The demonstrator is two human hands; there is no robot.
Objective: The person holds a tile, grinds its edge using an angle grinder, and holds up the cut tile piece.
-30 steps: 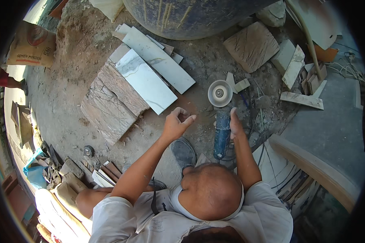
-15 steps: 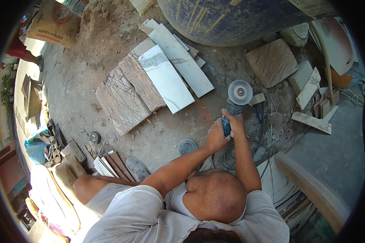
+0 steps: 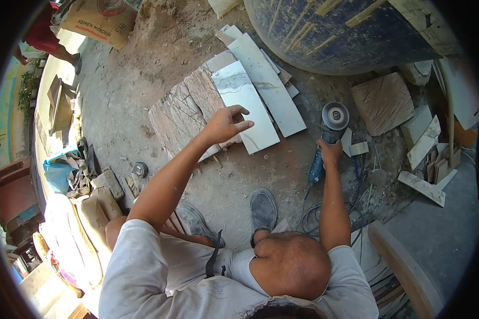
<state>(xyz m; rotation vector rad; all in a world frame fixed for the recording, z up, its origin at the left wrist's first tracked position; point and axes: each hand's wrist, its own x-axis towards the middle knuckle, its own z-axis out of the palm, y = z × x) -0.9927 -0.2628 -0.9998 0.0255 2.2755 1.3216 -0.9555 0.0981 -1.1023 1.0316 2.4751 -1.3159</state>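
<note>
My right hand [image 3: 331, 152] is wrapped round the neck of a blue angle grinder [image 3: 316, 166], whose round cutting disc [image 3: 335, 116] points away from me. My left hand [image 3: 228, 126] is empty, with thumb and fingers apart, over the near left part of a white marble-look tile [image 3: 254, 115]. Whether it touches the tile I cannot tell. Beneath that tile lie rough brownish stone slabs [image 3: 176, 114]. A second white tile [image 3: 274, 90] lies beside it, overlapping several other pieces at the far end.
A large blue drum [image 3: 335, 40] stands at the back, with a square stone slab [image 3: 382, 103] to its near right. Tile offcuts [image 3: 423, 189] lie at right. The grinder's cable [image 3: 311, 215] coils near my foot. A tape measure [image 3: 140, 169] lies at left; a person's leg [image 3: 64, 56] shows far left.
My left hand has let go of the grinder and reached left over the white tile. My right hand keeps hold of the grinder, now lower and tilted. The view has shifted left.
</note>
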